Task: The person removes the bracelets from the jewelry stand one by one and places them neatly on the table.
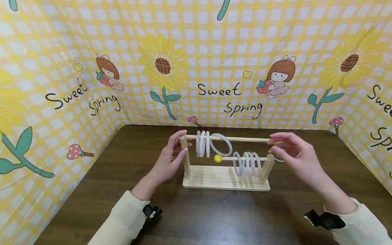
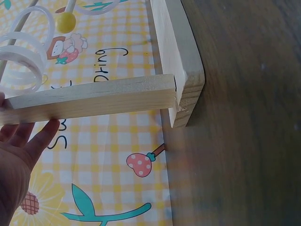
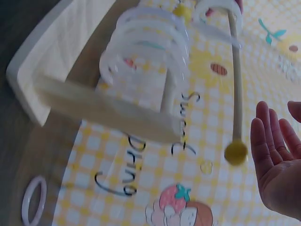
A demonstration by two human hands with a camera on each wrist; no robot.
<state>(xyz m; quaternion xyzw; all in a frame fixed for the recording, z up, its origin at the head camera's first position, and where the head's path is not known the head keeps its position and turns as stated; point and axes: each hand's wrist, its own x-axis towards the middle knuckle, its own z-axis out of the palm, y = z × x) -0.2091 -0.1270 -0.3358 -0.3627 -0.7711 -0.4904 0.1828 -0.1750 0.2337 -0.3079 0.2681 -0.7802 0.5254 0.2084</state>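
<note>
A wooden ring rack [image 1: 226, 183] has an upright post at each end, each bearing one rod. My left hand [image 1: 166, 160] grips the left post [image 2: 94, 99] near its top. Several translucent pale rings [image 1: 202, 144] hang on the upper rod [image 1: 245, 139] by that post, one tilted outward. More rings [image 1: 247, 165] hang on the lower rod [image 1: 228, 159], towards the right post [image 1: 267, 168]. A yellow ball [image 1: 218, 158] caps the lower rod's free end. My right hand [image 3: 277, 165], fingers relaxed and holding nothing, is beside the upper rod's yellow ball [image 3: 236, 152].
A loose ring [image 3: 34, 201] lies on the dark wooden table [image 1: 199, 217] behind the rack's right end. Yellow checked cloth [image 1: 214, 61] printed with flowers and figures stands around the table's back and sides.
</note>
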